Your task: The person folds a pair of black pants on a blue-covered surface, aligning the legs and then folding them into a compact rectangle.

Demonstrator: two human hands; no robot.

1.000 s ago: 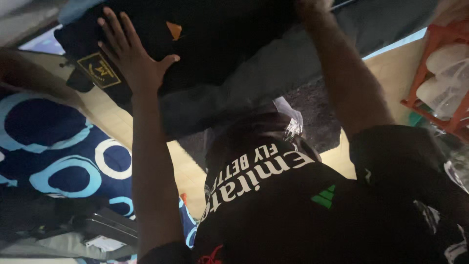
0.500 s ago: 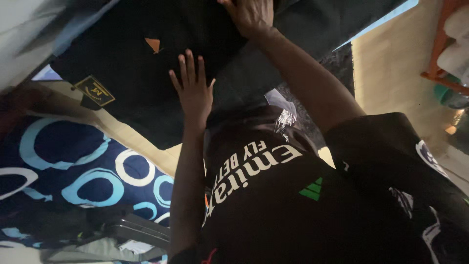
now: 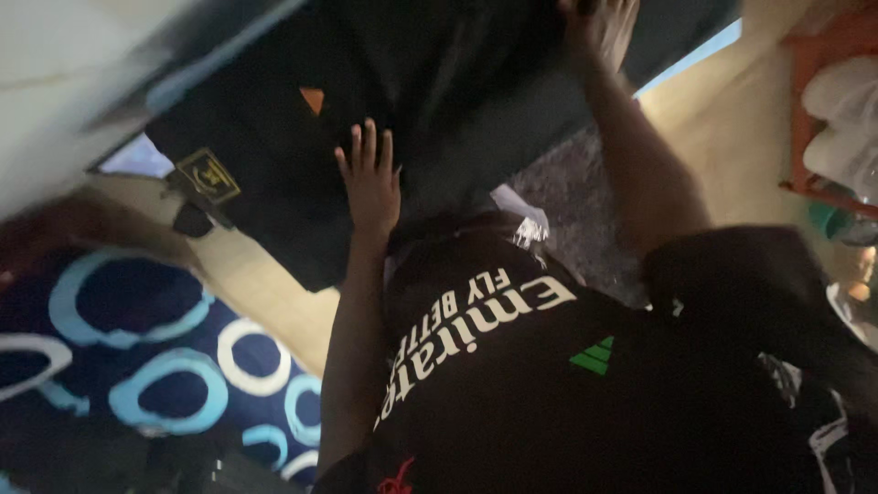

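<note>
A black garment (image 3: 274, 101) is spread flat above the person's chest, with an orange triangle (image 3: 313, 99) and a yellow-edged label (image 3: 208, 176) on it. The left hand (image 3: 370, 183) is laid flat on its lower edge — fingers (image 3: 357, 146) straight and slightly spread. The right hand (image 3: 599, 27) is pressed on the cloth at the top edge; whether its fingers are spread cannot be told. A blue ringed rug (image 3: 137, 348) is seen at lower left — an orange rack (image 3: 823, 110) at right.

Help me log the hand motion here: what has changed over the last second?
The left hand slid right across the black garment, from beside the yellow patch toward its near edge, palm flat throughout. The right hand stayed at the garment's far edge. The blue ringed fabric stayed put.
</note>
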